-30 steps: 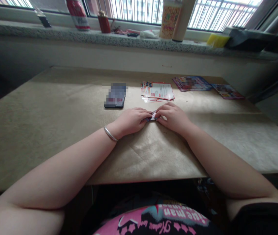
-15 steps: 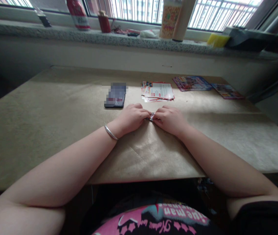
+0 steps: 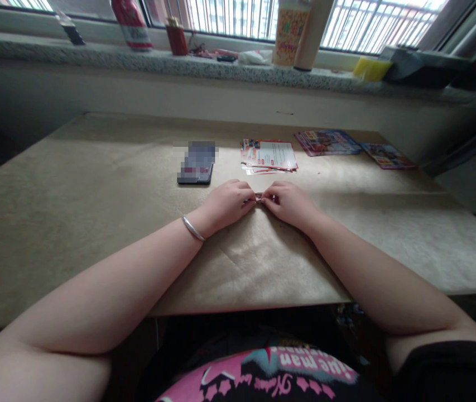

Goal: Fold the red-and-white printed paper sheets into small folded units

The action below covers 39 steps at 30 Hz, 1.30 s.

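My left hand (image 3: 230, 205) and my right hand (image 3: 290, 204) meet low over the table, with their fingertips close together. Both are closed in a pinch on a small folded strip of printed paper (image 3: 258, 197). Only a narrow piece of it shows between the fingers, and the rest is hidden. Just beyond the hands lies a stack of printed paper sheets (image 3: 277, 153) with red edges. A dark phone (image 3: 199, 163) lies flat to the left of the stack, partly blurred out.
Colourful printed sheets (image 3: 330, 143) lie at the back right, with another printed pile (image 3: 388, 156) beside them. Along the window sill (image 3: 204, 67) stand a red can (image 3: 132, 25), a red holder (image 3: 176, 39), a patterned cup (image 3: 290, 33) and a yellow item (image 3: 371, 68).
The fingers of both hands have shifted their pinch on the small paper strip, and the fingertips are more curled. The sheets and phone stay where they were.
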Motion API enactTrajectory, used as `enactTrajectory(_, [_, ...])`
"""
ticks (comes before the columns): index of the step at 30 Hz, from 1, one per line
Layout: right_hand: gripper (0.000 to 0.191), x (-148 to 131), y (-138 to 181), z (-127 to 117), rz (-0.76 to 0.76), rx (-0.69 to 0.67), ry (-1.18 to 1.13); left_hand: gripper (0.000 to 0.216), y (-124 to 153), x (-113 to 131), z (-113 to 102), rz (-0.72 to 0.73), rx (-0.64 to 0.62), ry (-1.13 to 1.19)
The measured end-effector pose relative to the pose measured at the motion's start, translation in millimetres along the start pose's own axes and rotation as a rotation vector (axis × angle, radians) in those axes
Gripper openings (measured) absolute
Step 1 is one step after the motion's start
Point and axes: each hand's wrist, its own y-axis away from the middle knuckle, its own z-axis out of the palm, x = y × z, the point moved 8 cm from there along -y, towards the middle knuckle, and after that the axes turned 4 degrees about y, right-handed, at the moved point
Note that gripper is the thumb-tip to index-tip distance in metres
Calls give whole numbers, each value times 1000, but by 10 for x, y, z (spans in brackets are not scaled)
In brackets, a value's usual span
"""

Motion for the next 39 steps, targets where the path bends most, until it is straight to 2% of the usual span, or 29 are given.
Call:
enactTrajectory(5, [17, 79, -29, 29, 39, -4, -53, 14, -16, -52, 0, -70, 26, 62])
enactTrajectory(9, [18, 228, -21, 101, 207, -58, -229, 18, -37, -117, 25, -139, 25, 158])
enactTrajectory(12, [19, 268, -17, 141, 257, -84, -297, 20, -43, -181, 43, -221, 12, 230])
enactTrajectory(18, [21, 283, -19, 153, 240, -82, -312, 18, -51, -226, 66, -313, -18, 248])
enactTrajectory(23, [9, 144, 6, -9, 50, 28, -158, 20, -60, -246, 88, -354, -54, 174])
enactTrajectory(28, [13, -21, 35, -80, -101, 41, 87, 22, -51, -262, 92, -348, -42, 122])
enactTrajectory(33, [21, -53, 36, -72, -87, 8, 170, 21, -46, -263, 71, -318, -20, 67])
enactTrajectory(37, [22, -7, 34, -60, -30, -16, 148, 18, -20, -134, -49, -151, 30, -50])
enactTrajectory(39, [22, 17, 30, -54, -14, -18, 121, 21, 9, -41, -84, -40, 16, -99])
